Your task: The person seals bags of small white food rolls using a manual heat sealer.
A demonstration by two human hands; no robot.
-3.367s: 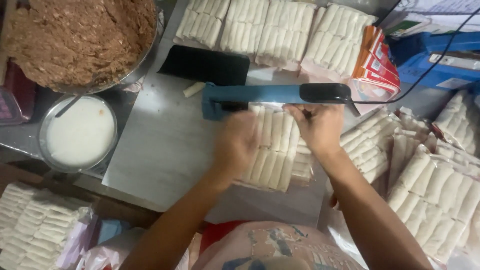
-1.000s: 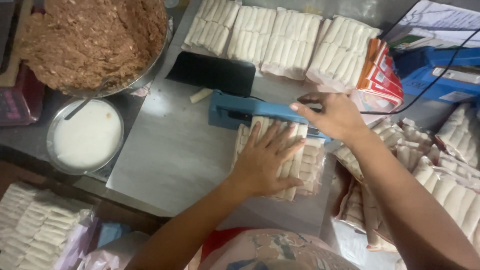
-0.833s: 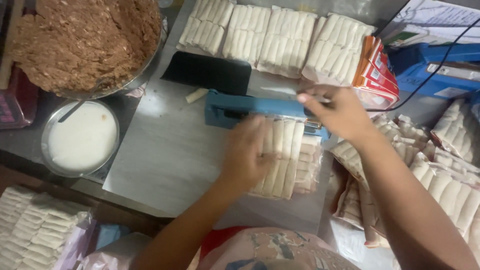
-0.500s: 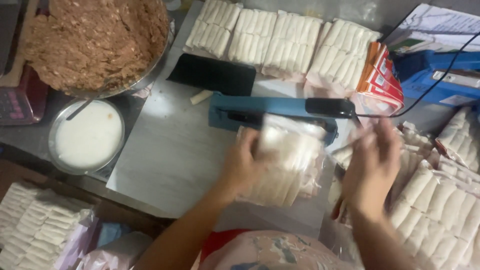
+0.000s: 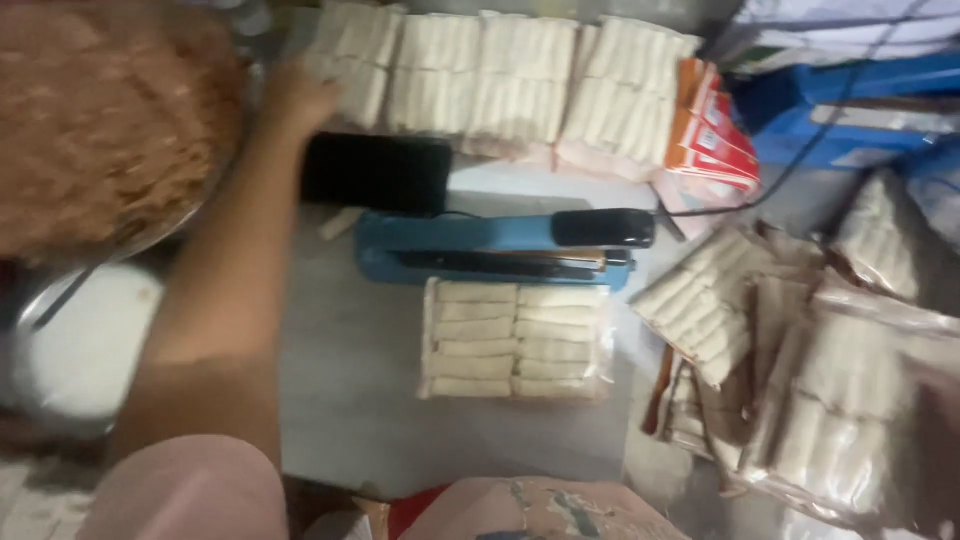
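Observation:
My left hand (image 5: pixel 296 96) is stretched to the far left of the table, at the edge of a pack of pale rolls (image 5: pixel 352 62) in the back row. Motion blur hides its fingers. My right hand is out of sight. A clear bag of pale rolls (image 5: pixel 515 340) lies flat on the grey table top (image 5: pixel 345 400), just in front of the blue heat sealer (image 5: pixel 470 245). The sealer's black handle (image 5: pixel 604 228) is down.
A big bowl of brown filling (image 5: pixel 95 120) and a bowl of white liquid (image 5: pixel 75 345) stand at the left. A black flat slab (image 5: pixel 376 172) lies behind the sealer. Several packed bags (image 5: pixel 810 390) pile up at the right, near orange packets (image 5: pixel 715 140) and a blue box (image 5: pixel 850 115).
Both hands have left the bag at the sealer. My left hand has swung to the far left back row, my right hand has gone out of view, and the bag lies flat.

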